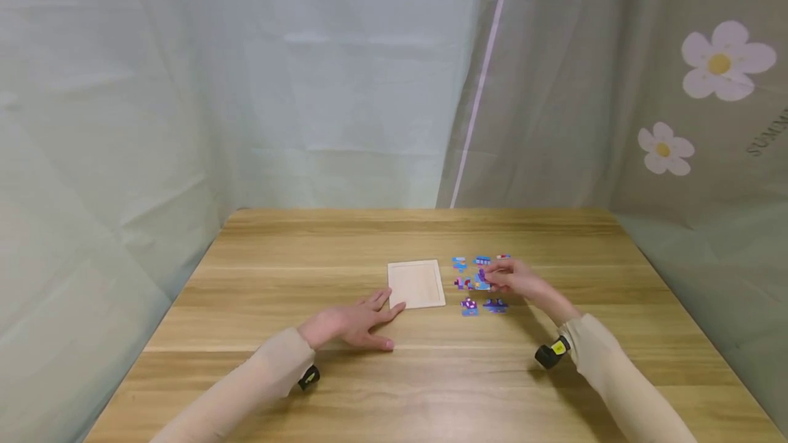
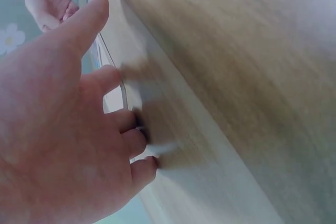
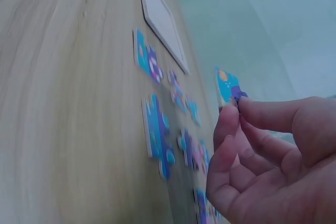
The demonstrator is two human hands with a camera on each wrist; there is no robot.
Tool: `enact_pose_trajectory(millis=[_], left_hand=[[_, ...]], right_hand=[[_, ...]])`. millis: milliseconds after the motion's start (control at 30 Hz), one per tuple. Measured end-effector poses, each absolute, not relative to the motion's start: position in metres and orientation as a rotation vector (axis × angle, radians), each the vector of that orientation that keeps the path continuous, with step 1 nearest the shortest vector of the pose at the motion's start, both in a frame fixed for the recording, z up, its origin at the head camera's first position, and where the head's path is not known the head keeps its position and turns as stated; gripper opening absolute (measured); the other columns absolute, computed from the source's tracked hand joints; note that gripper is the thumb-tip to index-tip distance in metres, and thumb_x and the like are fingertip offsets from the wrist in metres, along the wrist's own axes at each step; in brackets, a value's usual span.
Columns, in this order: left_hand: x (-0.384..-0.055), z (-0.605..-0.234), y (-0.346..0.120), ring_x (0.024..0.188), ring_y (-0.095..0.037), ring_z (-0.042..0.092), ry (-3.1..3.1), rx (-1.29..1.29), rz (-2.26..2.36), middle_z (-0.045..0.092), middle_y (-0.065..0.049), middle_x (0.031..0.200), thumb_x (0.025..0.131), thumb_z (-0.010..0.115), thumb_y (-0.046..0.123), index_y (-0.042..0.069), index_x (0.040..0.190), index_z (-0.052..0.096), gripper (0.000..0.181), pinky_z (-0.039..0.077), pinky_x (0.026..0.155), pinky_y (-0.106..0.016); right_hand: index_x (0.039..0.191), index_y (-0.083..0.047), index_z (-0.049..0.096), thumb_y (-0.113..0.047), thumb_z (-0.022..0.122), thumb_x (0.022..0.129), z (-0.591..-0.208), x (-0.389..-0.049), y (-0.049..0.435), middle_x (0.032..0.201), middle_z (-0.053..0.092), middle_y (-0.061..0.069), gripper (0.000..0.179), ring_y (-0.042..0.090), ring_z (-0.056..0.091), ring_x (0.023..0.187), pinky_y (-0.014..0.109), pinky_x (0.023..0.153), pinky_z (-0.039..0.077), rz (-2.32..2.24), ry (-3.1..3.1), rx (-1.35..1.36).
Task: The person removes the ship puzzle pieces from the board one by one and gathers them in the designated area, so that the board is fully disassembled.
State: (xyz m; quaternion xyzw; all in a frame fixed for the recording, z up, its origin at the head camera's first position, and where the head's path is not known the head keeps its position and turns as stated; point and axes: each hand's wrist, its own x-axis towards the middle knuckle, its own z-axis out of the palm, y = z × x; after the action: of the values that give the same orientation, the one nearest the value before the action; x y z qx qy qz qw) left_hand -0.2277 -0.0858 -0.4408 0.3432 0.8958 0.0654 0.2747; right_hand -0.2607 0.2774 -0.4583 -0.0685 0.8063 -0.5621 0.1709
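Note:
My left hand lies with fingers spread at the near left corner of a square wooden puzzle tray, its fingertips on the tray's edge and the tabletop. The tray has a raised rim and a bare pale base. Between thumb and fingers, my right hand pinches a jigsaw piece, blue with purple and orange print, raised off the table in the right wrist view. Under and around that hand lie several loose jigsaw pieces, blue, purple and pink, to the right of the tray.
The wood-grain table extends on all sides of the tray and pieces. Behind it hangs a pale curtain, with a grey flowered curtain at the right. Each wrist wears a black camera.

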Motion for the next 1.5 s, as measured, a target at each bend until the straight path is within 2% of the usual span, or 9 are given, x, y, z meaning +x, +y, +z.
enact_pose_trajectory(millis=[67, 300, 533, 700, 967, 1200, 1333, 1500], left_hand=[[-0.227, -0.441, -0.087, 0.151, -0.032, 0.004, 2.405, 0.925, 0.178, -0.001, -0.016, 0.163, 0.094, 0.053, 0.054, 0.028, 0.156, 0.015, 0.078, 0.023, 0.118, -0.055], [-0.227, -0.442, -0.087, 0.151, -0.03, 0.005, 2.395, 0.958, 0.19, -0.002, -0.015, 0.164, 0.094, 0.052, 0.055, 0.027, 0.156, 0.015, 0.078, 0.023, 0.118, -0.054], [-0.225, -0.444, -0.09, 0.151, -0.032, 0.006, 2.413, 0.973, 0.183, -0.003, -0.016, 0.163, 0.095, 0.052, 0.054, 0.026, 0.156, 0.015, 0.077, 0.026, 0.117, -0.055], [-0.223, -0.444, -0.09, 0.151, -0.033, 0.005, 2.429, 0.992, 0.186, -0.002, -0.016, 0.163, 0.095, 0.051, 0.053, 0.026, 0.156, 0.015, 0.076, 0.025, 0.117, -0.056], [-0.22, -0.442, -0.089, 0.151, -0.033, 0.006, 2.442, 0.98, 0.191, -0.001, -0.017, 0.163, 0.096, 0.05, 0.052, 0.024, 0.156, 0.016, 0.074, 0.025, 0.117, -0.055], [-0.221, -0.445, -0.09, 0.15, -0.034, 0.011, 2.464, 0.948, 0.208, 0.001, -0.016, 0.163, 0.096, 0.048, 0.053, 0.025, 0.157, 0.014, 0.075, 0.027, 0.116, -0.055], [-0.223, -0.446, -0.09, 0.149, -0.037, 0.012, 2.498, 0.978, 0.214, 0.003, -0.02, 0.163, 0.096, 0.048, 0.054, 0.023, 0.157, 0.014, 0.076, 0.025, 0.117, -0.055], [-0.224, -0.446, -0.091, 0.149, -0.041, 0.011, 2.595, 1.06, 0.195, 0.007, -0.025, 0.16, 0.097, 0.049, 0.051, 0.018, 0.156, 0.017, 0.075, 0.021, 0.117, -0.059]], right_hand=[[0.116, 0.014, 0.056, -0.011, 0.059, 0.096, -0.459, -0.259, 0.283, 0.079, 0.063, -0.005, 0.033, 0.005, 0.057, 0.068, 0.018, 0.06, 0.048, -1.597, 2.284, -0.18], [0.113, 0.016, 0.056, -0.01, 0.059, 0.094, -0.462, -0.25, 0.299, 0.067, 0.052, -0.007, 0.032, 0.002, 0.039, 0.052, 0.017, 0.048, 0.031, -1.548, 2.313, -0.174], [0.107, 0.013, 0.059, -0.012, 0.062, 0.092, -0.463, -0.242, 0.309, 0.067, 0.056, -0.009, 0.029, -0.001, 0.038, 0.05, 0.014, 0.044, 0.028, -1.502, 2.32, -0.121], [0.103, 0.008, 0.06, -0.014, 0.061, 0.093, -0.464, -0.235, 0.317, 0.066, 0.049, -0.007, 0.024, 0.002, 0.037, 0.053, 0.016, 0.046, 0.028, -1.427, 2.378, -0.054], [0.102, 0.01, 0.061, -0.012, 0.061, 0.092, -0.468, -0.226, 0.327, 0.061, 0.046, -0.008, 0.024, 0.002, 0.039, 0.052, 0.017, 0.046, 0.032, -1.341, 2.505, 0.017], [0.095, 0.007, 0.064, -0.011, 0.064, 0.089, -0.468, -0.222, 0.328, 0.066, 0.057, -0.004, 0.019, 0.007, 0.047, 0.059, 0.018, 0.051, 0.038, -1.295, 2.59, 0.024], [0.091, 0.006, 0.066, -0.013, 0.068, 0.086, -0.465, -0.221, 0.325, 0.075, 0.065, 0.004, 0.019, 0.012, 0.052, 0.066, 0.022, 0.057, 0.042, -1.207, 2.692, 0.015], [0.088, 0.003, 0.066, -0.013, 0.07, 0.083, -0.466, -0.22, 0.324, 0.079, 0.066, 0.007, 0.017, 0.013, 0.053, 0.069, 0.025, 0.06, 0.043, -1.141, 2.759, 0.047]])
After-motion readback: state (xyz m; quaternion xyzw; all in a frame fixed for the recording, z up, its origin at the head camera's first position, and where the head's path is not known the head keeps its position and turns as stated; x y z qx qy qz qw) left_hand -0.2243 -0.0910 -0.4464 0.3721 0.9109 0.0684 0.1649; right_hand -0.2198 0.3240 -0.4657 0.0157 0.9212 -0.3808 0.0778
